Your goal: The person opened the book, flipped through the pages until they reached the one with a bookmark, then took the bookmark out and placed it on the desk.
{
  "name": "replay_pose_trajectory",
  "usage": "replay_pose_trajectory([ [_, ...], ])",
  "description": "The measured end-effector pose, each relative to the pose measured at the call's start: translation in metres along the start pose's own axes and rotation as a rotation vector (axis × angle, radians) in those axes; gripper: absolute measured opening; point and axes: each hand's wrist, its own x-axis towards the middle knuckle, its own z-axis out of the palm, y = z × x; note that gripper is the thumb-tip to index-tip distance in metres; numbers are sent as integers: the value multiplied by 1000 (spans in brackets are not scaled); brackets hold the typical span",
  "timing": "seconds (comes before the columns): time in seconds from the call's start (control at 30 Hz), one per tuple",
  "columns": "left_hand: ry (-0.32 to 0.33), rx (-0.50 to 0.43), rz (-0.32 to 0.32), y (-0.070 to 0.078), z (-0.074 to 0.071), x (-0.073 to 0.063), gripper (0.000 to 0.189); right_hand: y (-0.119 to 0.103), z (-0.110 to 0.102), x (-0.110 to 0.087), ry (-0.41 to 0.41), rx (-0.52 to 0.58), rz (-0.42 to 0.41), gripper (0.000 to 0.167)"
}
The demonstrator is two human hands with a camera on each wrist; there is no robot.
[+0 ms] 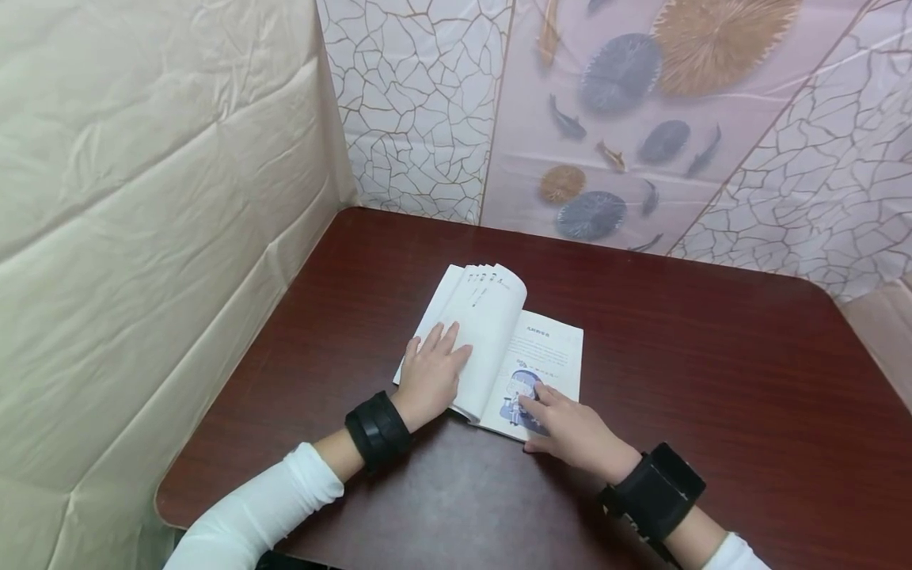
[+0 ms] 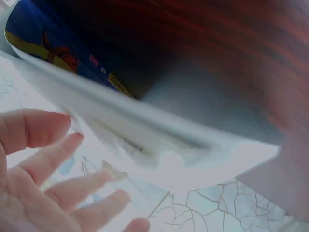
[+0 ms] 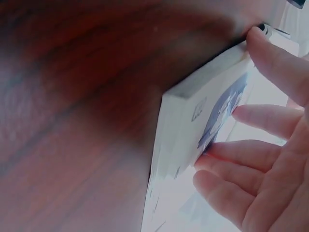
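Note:
An open book (image 1: pixel 488 340) lies on the table, its left pages arched upward near the spine. The right page (image 1: pixel 545 340) carries printed text and a blue-purple picture. My left hand (image 1: pixel 431 376) rests with spread fingers on the left pages. In the left wrist view, a blue, colourful cover (image 2: pixel 53 53) shows beneath the curved pages. My right hand (image 1: pixel 573 427) lies over the lower right page, fingertips touching the picture and thumb at the bottom edge. The right wrist view shows these fingers (image 3: pixel 241 154) extended above the page, with the thick page block beside them.
The dark red-brown table (image 1: pixel 712 380) extends on all sides of the book. Cream cloth (image 1: pixel 178 222) hangs along the left side, and a patterned sheet (image 1: pixel 420 103) stands behind the back edge. Each wrist wears a black band (image 1: pixel 378 427).

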Motion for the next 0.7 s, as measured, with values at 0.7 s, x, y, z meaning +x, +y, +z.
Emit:
replay_pose_trajectory([
  [0.7,31,-125,174,4,1,1,21,10,-7,-4,233,-40,23,34],
])
